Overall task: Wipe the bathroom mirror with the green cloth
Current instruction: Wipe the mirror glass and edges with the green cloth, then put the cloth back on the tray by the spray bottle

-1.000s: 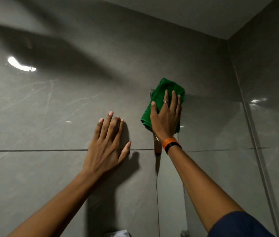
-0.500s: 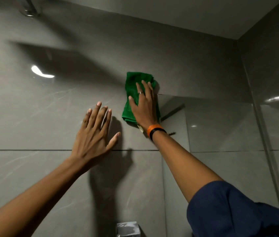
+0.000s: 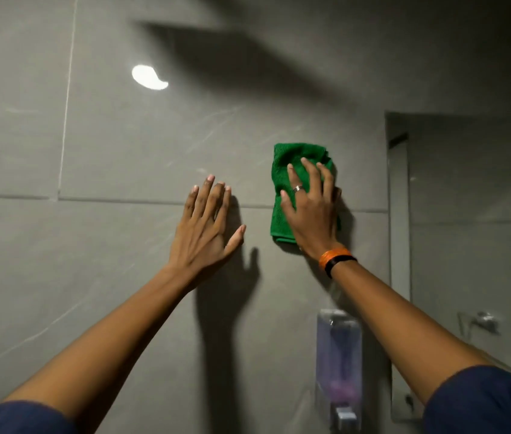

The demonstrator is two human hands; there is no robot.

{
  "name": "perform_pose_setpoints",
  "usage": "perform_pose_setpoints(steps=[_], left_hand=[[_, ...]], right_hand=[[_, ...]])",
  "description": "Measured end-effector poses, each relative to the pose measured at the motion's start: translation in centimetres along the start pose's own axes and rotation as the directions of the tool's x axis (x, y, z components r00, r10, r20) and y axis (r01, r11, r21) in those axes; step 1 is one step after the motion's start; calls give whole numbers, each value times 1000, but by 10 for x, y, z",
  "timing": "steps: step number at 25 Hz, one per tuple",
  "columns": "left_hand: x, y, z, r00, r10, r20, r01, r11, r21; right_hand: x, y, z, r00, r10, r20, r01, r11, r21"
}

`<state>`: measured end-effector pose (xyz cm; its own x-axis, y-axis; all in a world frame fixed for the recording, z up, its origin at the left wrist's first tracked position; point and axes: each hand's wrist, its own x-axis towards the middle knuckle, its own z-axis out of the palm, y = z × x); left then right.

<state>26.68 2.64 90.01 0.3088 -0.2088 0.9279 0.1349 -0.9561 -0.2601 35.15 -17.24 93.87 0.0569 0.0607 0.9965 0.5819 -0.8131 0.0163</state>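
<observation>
Head view: my right hand (image 3: 310, 214) is pressed flat on the green cloth (image 3: 282, 183), fingers spread, palm pinning the folded cloth against the grey tiled wall (image 3: 122, 151); not a closed fist, just an open palm clamping cloth to tile; ring on one finger, orange and black wristband (image 3: 335, 260) just below the palm; cloth sticks out above my fingertips and off to the left of the palm, its lower edge showing left of the wrist; cloth sits on tile, not on glass; the mirror (image 3: 467, 198) starts to the right of that hand, its left edge near but apart from the cloth, reflecting more grey tile; my left hand (image 3: 207, 227) is flat on the wall just left of the cloth, fingers together and extended, thumb splayed toward the cloth, holding nothing, not touching the cloth; horizontal grout line runs behind both hands; below my right wrist a clear soap dispenser (image 3: 339, 364) with purple liquid is mounted on the wall; bright light reflection (image 3: 149, 77) up and left of my left hand; dark blue sleeves (image 3: 483, 402) at the bottom corners.
</observation>
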Motion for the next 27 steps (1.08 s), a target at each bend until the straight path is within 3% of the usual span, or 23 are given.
perform_pose_setpoints(steps=[6, 9, 11, 14, 18, 20, 23, 26, 27], left_hand=[[-132, 2, 10, 992, -69, 105, 88, 977, -194], [-247, 31, 21, 970, -101, 220, 168, 936, -310], [-338, 57, 24, 915, -121, 384, 270, 892, -362], [-479, 102, 26, 761, -129, 635, 448, 814, -371], [-658, 155, 17, 524, -35, 851, 537, 789, -298], [-752, 178, 8, 415, 36, 909, 522, 809, -271], [-865, 206, -2, 261, 56, 964, 514, 837, -188], [-948, 233, -9, 122, 86, 989, 482, 866, -135], [-967, 240, -11, 95, 91, 991, 466, 876, -125]], right_hand=[[-131, -64, -8, 996, 0, 92, -8, 996, 87], [-253, -92, -8, 975, 79, 205, -113, 981, 157], [-354, -109, -15, 933, 137, 334, -209, 959, 190], [-517, -130, -35, 772, 218, 597, -389, 905, 173], [-718, -156, -78, 606, 184, 774, -338, 940, 41], [-812, -168, -102, 456, 190, 870, -348, 937, -23], [-921, -183, -132, 158, 213, 964, -341, 928, -150], [-1003, -193, -166, -111, 168, 980, -143, 973, -183], [-1024, -193, -177, -140, 147, 979, -97, 982, -161]])
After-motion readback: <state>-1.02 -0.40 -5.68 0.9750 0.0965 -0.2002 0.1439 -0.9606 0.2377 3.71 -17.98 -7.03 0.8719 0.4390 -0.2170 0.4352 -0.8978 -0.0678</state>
